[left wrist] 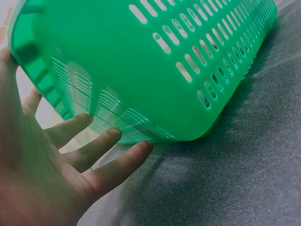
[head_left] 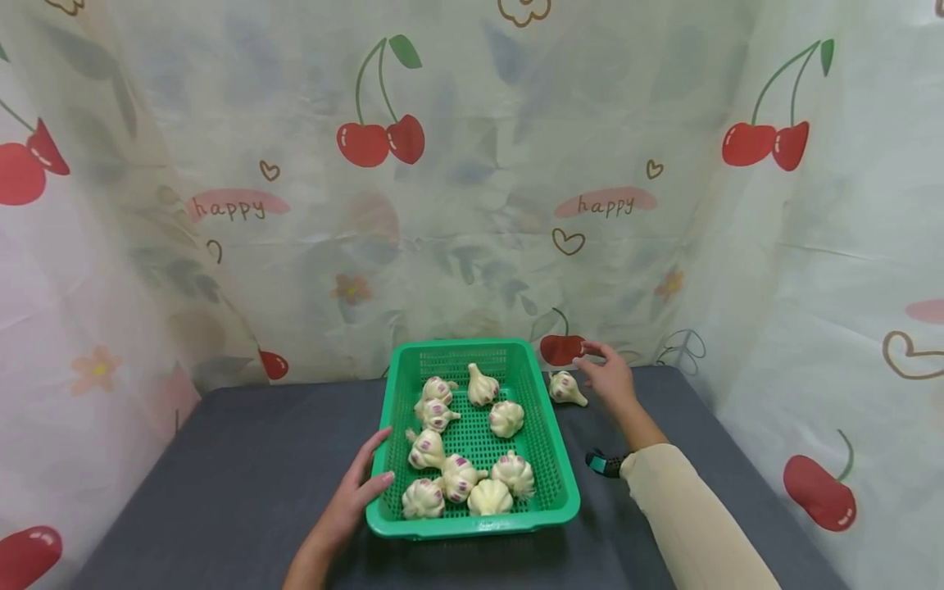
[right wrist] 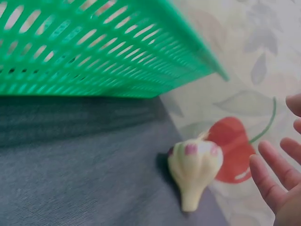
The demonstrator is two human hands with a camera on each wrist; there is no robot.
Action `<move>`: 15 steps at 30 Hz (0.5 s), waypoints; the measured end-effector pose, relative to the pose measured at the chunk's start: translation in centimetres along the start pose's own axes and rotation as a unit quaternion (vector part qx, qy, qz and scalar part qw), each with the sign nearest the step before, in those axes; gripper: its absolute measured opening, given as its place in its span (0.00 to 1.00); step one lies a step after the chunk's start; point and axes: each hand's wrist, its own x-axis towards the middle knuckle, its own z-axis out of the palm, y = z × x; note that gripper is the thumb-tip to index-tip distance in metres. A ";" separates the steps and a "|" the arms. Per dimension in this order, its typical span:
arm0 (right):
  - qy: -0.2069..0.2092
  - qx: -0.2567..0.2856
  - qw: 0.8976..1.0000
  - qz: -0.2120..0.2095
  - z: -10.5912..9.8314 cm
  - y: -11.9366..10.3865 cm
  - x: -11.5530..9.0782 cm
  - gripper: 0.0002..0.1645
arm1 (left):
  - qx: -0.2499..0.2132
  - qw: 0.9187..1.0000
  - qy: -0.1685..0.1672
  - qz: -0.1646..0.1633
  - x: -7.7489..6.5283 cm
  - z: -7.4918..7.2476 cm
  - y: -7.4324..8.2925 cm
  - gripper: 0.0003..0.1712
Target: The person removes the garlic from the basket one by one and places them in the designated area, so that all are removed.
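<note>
A green plastic basket with slotted walls holds several garlic bulbs. My left hand is at the basket's left side, its thumb by the rim. In the left wrist view, the left fingers are spread and fairly straight along the outside of the basket. One garlic bulb lies on the table outside the basket, beyond its right wall. My right hand is raised just right of that bulb, apart from it, with nothing between its loosely spread fingers.
A dark grey cloth covers the table. Behind the table and along both sides hangs a pale curtain printed with cherries. A black band with a teal face sits at the right wrist, by the cream sleeve.
</note>
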 end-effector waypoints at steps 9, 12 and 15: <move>-0.037 -0.002 0.999 -0.027 0.4 -2.6 1.4 0.29 | 0.002 1.000 -0.006 0.014 -0.1 -0.1 0.2 0.35; -0.046 -0.012 0.998 -0.041 0.8 -3.4 1.5 0.29 | 0.002 1.000 -0.008 0.010 -0.1 -0.1 0.1 0.35; -0.056 -0.020 0.997 -0.054 1.2 -4.1 1.7 0.29 | 0.004 1.000 -0.009 0.007 -0.1 0.0 0.1 0.35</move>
